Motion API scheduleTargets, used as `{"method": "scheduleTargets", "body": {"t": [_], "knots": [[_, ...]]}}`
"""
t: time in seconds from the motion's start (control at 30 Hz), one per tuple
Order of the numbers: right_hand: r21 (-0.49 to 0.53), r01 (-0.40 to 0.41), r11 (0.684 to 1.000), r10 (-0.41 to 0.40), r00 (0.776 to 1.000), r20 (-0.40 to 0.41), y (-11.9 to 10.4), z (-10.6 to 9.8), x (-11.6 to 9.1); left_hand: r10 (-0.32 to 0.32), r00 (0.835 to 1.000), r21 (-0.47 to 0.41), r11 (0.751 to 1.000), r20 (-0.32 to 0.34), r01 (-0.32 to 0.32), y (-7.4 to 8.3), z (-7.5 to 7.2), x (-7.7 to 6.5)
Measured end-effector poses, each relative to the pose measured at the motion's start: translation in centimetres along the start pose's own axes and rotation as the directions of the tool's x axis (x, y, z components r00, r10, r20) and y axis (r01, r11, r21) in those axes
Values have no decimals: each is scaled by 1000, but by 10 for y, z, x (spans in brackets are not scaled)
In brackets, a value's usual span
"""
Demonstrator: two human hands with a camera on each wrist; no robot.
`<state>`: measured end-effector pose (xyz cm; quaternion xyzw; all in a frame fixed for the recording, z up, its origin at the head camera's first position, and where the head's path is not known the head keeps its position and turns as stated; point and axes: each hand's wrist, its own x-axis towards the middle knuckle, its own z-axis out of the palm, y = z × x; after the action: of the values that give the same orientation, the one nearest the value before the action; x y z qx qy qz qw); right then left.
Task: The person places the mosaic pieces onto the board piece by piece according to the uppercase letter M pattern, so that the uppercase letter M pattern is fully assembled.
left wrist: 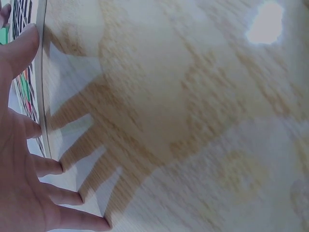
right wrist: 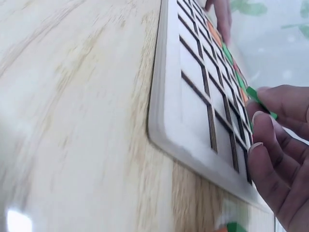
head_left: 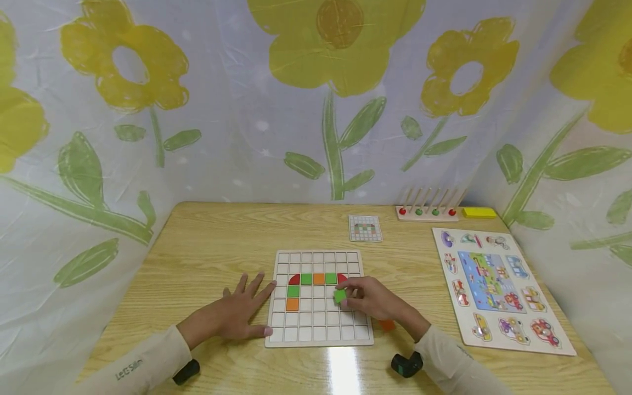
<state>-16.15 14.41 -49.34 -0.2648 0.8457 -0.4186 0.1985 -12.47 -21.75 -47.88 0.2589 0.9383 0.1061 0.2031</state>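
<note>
A white grid board lies on the wooden table, with coloured tiles set in some of its squares. A row of red, green and orange tiles crosses its upper part; a green tile and an orange tile sit below its left end. My right hand pinches a green square tile between thumb and fingers, tilted over the board's right side. My left hand is spread flat at the board's left edge, thumb and fingertips right at the rim.
A small pattern card lies behind the board. An orange piece is partly hidden under my right wrist. To the right lies a picture puzzle board; a peg stand with beads and a yellow block stand at the back right.
</note>
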Motion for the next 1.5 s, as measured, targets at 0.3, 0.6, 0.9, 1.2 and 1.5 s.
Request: {"method": "scheduleTargets", "body": {"t": [0.3,0.6,0.9,1.2,1.5], "knots": [[0,-13,1000,13,1000,-10,-8,4,9,2,1000,-4,1000,-1,-2,-1,1,1],[6,-21,1000,21,1000,4,-9,9,18,5,1000,3,1000,-1,-5,-1,1,0],[-30,-19,999,18,1000,-23,-15,13,28,3,1000,-9,1000,5,-3,-1,0,0],[-38,-17,999,15,999,-49,-17,17,34,-5,1000,-5,1000,6,5,-1,1,1],[4,-46,999,46,997,-59,-19,22,38,-2,1000,3,1000,0,2,-2,2,1]]}}
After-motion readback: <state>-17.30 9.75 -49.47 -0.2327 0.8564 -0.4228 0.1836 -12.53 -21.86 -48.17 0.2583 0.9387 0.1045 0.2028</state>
